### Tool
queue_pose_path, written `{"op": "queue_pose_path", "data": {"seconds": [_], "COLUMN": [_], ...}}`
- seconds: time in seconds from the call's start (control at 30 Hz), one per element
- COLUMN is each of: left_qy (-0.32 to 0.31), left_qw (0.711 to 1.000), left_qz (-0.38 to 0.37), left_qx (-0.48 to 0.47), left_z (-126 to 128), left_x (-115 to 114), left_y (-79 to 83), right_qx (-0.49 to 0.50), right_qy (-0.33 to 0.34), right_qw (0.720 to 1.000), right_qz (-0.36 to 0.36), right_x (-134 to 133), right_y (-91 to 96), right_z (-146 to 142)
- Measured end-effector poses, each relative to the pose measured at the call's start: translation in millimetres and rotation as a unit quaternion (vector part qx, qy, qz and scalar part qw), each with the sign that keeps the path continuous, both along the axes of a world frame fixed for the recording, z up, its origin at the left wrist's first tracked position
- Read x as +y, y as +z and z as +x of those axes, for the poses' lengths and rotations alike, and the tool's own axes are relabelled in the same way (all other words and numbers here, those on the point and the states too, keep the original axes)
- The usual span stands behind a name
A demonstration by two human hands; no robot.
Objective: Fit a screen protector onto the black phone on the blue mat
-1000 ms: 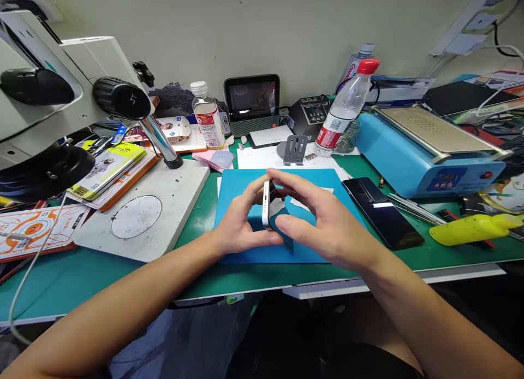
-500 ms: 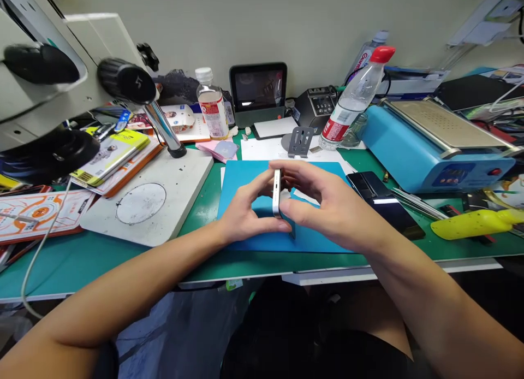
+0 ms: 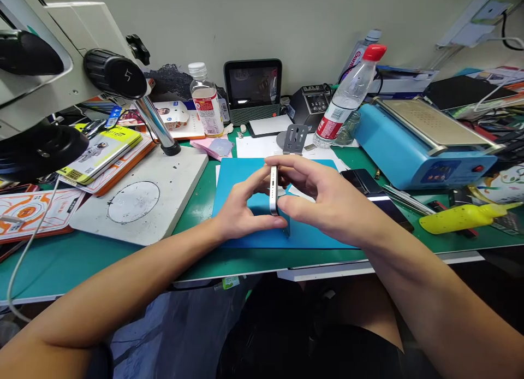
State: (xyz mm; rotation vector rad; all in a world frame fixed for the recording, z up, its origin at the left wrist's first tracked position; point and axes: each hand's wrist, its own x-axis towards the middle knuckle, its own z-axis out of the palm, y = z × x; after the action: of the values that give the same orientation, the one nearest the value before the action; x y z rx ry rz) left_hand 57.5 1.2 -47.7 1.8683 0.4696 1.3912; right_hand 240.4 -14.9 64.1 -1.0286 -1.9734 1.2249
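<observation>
A silver smartphone [image 3: 273, 190] stands on edge above the blue work mat [image 3: 237, 177], its bottom end with the port facing me. My left hand [image 3: 241, 209] grips it from the left, thumb low and fingers curled round the top. My right hand [image 3: 323, 204] pinches it from the right, fingertips at the top edge and thumb near the bottom. Both hands are closed on the phone. A dark blue piece shows just under my right thumb, partly hidden.
A microscope [image 3: 61, 78] on a white base [image 3: 139, 199] stands left. At the back are two bottles [image 3: 206, 103] [image 3: 347, 98], a small screen [image 3: 252, 89] and a grey stand [image 3: 295, 138]. A blue heating machine [image 3: 421, 144], a black phone [image 3: 376, 196] and a yellow tool [image 3: 462, 218] lie right.
Both hands and the upright phone stay together; the grip has tightened slightly. The view has shifted a little, mostly from head motion.
</observation>
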Motion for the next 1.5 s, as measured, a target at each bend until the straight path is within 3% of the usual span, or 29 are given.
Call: {"op": "queue_pose_path", "data": {"seconds": [1.5], "left_qy": [0.032], "left_qw": [0.999], "left_qz": [0.001], "left_qx": [-0.015], "left_z": [2.3], "left_x": [-0.2], "left_y": [2.9], "right_qx": [-0.003], "right_qy": [0.024], "right_qw": [0.999], "right_qz": [-0.046], "right_x": [9.6], "right_y": [2.2], "right_z": [2.9]}}
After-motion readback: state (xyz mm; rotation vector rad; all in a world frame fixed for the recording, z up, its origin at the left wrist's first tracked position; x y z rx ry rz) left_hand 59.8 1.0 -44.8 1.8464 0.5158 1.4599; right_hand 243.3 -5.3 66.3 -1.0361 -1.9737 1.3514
